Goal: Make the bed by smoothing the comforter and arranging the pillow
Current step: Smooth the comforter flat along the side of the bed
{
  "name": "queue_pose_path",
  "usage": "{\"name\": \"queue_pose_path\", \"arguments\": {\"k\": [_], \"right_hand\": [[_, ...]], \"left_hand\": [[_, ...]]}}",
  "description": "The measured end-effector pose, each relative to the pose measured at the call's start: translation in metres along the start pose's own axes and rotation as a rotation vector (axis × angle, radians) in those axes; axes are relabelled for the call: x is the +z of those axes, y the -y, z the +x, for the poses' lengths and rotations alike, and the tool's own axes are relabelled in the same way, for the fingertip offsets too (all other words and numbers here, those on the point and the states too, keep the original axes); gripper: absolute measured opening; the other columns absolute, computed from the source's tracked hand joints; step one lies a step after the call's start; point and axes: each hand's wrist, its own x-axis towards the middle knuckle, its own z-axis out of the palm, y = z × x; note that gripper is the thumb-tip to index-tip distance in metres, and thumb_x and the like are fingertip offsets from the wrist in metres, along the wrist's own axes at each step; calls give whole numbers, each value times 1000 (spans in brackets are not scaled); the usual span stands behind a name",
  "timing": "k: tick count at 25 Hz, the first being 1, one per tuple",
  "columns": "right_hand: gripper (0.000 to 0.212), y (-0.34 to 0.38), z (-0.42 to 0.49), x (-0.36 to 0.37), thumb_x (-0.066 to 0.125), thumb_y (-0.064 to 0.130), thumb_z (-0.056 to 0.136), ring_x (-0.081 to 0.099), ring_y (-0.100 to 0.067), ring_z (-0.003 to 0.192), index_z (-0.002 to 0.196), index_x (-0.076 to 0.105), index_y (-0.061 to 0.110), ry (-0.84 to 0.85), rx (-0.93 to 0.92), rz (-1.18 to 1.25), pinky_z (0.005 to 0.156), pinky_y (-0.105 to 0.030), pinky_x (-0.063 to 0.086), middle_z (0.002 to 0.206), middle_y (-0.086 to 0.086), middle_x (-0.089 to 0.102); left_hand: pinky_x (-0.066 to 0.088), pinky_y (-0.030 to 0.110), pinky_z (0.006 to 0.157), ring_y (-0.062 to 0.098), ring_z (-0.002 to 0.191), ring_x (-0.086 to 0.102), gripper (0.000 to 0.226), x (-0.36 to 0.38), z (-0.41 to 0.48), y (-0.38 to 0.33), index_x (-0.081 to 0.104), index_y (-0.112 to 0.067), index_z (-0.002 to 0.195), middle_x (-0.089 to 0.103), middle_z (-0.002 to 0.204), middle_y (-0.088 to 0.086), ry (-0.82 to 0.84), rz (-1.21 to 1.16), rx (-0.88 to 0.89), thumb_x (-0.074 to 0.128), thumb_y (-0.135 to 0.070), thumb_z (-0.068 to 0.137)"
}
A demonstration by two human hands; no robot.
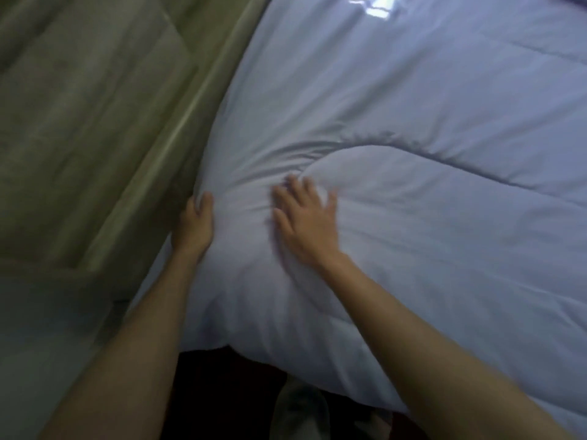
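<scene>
A pale blue-white comforter [413,128] covers the bed and fills most of the head view. A rounded bulge [397,192] under it, near the bed's corner, looks like a pillow, though no pillow itself shows. My left hand [194,225] grips the comforter's edge at the left side of the bed, fingers curled over the fabric. My right hand [306,219] lies flat on the comforter with fingers spread, pressing on creases beside the bulge. The image is blurred by motion.
An olive-green padded headboard or wall panel [95,122] runs along the bed's left side, touching the comforter. Below the comforter's hanging edge lies a dark floor [222,392], with a foot [301,408] showing there. A bright patch of light [371,4] falls at the top.
</scene>
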Motion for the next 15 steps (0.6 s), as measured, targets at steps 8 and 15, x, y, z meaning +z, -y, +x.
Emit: {"name": "queue_pose_path", "arguments": {"k": [8,15], "right_hand": [[53,-99,82,-35,30,49,97,12,-24,149,148,26,35,-61,98,-185,115,-57,3,162,-1,14],[59,-344,-100,-95,23,53,94,12,-26,148,149,22,32,-227,762,-100,115,-62,7,161,-1,14]], "left_hand": [[16,53,117,32,140,32,59,13,-66,11,38,-11,144,36,152,15,-262,128,-170,19,-43,97],[17,54,113,35,139,37,62,153,-204,-106,43,-12,141,39,150,17,-34,518,908,39,-45,88]]}}
